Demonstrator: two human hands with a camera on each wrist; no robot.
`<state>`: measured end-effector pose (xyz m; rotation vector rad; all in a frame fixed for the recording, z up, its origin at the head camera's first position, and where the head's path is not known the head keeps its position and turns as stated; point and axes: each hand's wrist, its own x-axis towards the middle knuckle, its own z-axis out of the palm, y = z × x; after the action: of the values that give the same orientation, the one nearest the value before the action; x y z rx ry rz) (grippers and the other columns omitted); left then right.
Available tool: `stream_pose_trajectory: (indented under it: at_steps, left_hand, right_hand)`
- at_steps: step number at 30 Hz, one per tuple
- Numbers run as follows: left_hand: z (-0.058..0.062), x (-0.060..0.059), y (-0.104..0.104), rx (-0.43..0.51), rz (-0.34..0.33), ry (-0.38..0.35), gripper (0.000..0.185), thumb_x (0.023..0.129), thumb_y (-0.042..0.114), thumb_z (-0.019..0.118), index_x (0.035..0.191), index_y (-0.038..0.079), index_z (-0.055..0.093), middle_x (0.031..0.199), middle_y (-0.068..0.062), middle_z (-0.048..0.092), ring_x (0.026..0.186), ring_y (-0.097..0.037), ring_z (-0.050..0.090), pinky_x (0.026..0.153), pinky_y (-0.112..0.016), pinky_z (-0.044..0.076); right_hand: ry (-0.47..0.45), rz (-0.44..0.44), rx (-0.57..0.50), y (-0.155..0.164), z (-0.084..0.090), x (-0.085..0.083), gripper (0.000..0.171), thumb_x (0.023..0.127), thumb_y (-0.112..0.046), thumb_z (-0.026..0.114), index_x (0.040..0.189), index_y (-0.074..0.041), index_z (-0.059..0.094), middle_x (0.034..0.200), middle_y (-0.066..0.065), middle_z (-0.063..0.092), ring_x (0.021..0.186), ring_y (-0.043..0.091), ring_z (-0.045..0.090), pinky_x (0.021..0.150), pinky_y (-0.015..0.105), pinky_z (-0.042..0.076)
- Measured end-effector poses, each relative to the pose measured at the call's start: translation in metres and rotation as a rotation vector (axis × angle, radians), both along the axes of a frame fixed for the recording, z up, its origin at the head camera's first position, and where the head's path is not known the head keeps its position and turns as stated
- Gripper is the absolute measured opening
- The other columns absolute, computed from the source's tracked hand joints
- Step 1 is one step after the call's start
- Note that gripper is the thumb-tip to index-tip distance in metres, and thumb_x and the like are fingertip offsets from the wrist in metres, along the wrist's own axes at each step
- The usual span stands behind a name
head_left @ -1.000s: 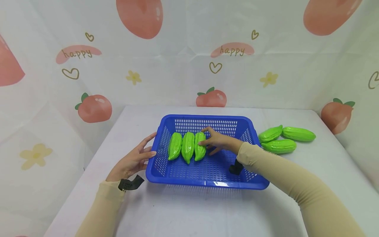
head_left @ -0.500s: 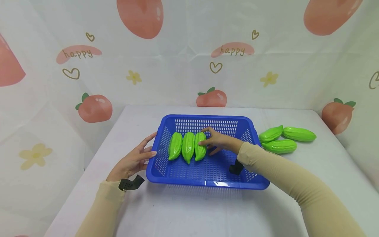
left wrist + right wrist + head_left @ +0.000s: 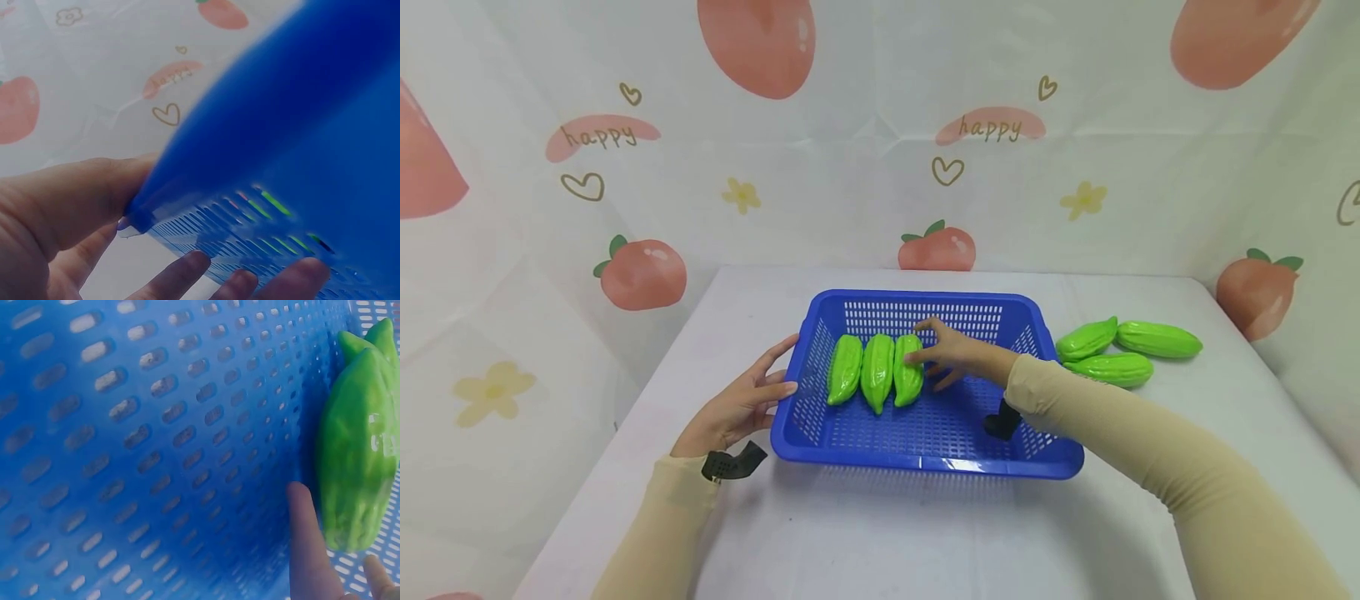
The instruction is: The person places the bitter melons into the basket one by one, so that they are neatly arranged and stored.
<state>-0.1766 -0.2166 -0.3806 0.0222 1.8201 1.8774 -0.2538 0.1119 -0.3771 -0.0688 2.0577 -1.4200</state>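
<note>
Two hands are at work: our right hand (image 3: 951,357) reaches into the basket (image 3: 925,462), fingers loosely extended, fingertips touching the rightmost of three gourds (image 3: 907,380) lying side by side on the left of its floor; it grips nothing. Our left hand (image 3: 741,404), fingers straight, rests against the basket's left wall. Three more gourds (image 3: 1112,352) lie on the table (image 3: 880,542), right of the basket.

You wear long, close-fitting beige sleeves (image 3: 1150,450) on both arms, reaching down to the wrists. A small black device sits strapped at each wrist: one on the left wrist (image 3: 732,463), one on the right wrist (image 3: 1002,422). Your left hand (image 3: 741,406) and right hand (image 3: 955,356) are bare.
</note>
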Motion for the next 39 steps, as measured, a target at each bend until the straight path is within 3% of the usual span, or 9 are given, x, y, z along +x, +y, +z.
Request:
stream_pose_trajectory:
  at_steps: [7,13,24,33,39]
  left_hand:
    - [-0.001,0.000,0.001,0.005,0.000,-0.003,0.080,0.094,0.014,0.063,0.152,0.043,0.017,0.150,-0.020,0.036,0.101,-0.025,0.067,0.085,-0.045,0.057]
    - [0.000,0.000,0.001,0.006,0.000,-0.003,0.080,0.094,0.015,0.063,0.152,0.043,0.017,0.151,-0.020,0.034,0.102,-0.024,0.067,0.085,-0.044,0.057]
    - [0.002,0.001,0.000,0.000,0.006,-0.006,0.080,0.094,0.015,0.063,0.152,0.044,0.017,0.152,-0.021,0.034,0.101,-0.024,0.067,0.085,-0.044,0.057]
    - [0.003,0.001,0.000,-0.013,0.001,0.004,0.079,0.095,0.016,0.062,0.153,0.044,0.015,0.154,-0.021,0.030,0.103,-0.023,0.067,0.086,-0.044,0.057]
    - [0.002,0.001,0.001,-0.007,0.006,-0.003,0.079,0.094,0.014,0.063,0.152,0.043,0.017,0.151,-0.020,0.035,0.101,-0.024,0.068,0.085,-0.044,0.057]
  right_hand:
    - [0.070,0.038,0.037,0.007,0.018,0.005,0.068,0.093,-0.015,0.064,0.147,-0.014,0.023,0.142,0.032,0.038,0.129,0.054,0.040,0.093,0.059,0.049]
    - [0.126,0.073,0.012,0.018,0.041,0.006,0.065,0.094,-0.018,0.063,0.148,-0.015,0.028,0.144,0.029,0.037,0.132,0.049,0.040,0.096,0.058,0.048]
    - [0.247,0.107,-0.096,0.056,0.083,0.009,0.054,0.098,-0.016,0.056,0.144,-0.006,0.030,0.145,0.027,0.038,0.125,0.043,0.048,0.098,0.054,0.048]
    - [0.308,0.060,-0.087,0.098,0.105,0.014,0.055,0.098,-0.020,0.055,0.146,-0.007,0.029,0.146,0.025,0.036,0.129,0.043,0.045,0.096,0.045,0.051]
    - [0.348,0.009,-0.057,0.130,0.108,0.018,0.056,0.098,-0.023,0.055,0.146,-0.010,0.029,0.145,0.023,0.037,0.130,0.040,0.046,0.100,0.047,0.049]
